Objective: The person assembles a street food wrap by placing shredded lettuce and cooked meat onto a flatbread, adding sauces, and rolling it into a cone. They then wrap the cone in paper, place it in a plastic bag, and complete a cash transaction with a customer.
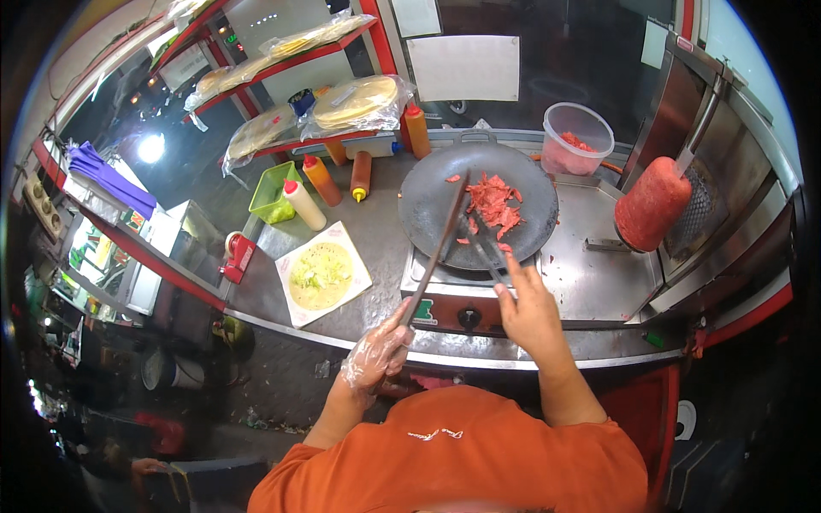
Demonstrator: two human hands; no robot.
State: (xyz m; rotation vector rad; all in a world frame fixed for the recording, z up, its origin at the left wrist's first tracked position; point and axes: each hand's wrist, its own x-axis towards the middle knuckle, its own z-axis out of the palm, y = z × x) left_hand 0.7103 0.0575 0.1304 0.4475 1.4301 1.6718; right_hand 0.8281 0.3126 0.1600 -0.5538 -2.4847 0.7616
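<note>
from here, the left hand (376, 352) is wrapped round a long dark tool (437, 254) and the right hand (530, 309) grips a grey utensil (487, 256); keep the red meat shreds (493, 203) in the wok (421, 190) turning low, clear of its rim. shelves (338, 41) rise behind the grey counter (368, 248) at left; a skewered meat cone (652, 205) at right.

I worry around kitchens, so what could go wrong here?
The bare right hand, holding a grey metal tool, is by the round, dark metal pan; if the pan's hot, the hand might get burned. A small red meat scrap lies near the pan's front rim and could fall out.
</note>
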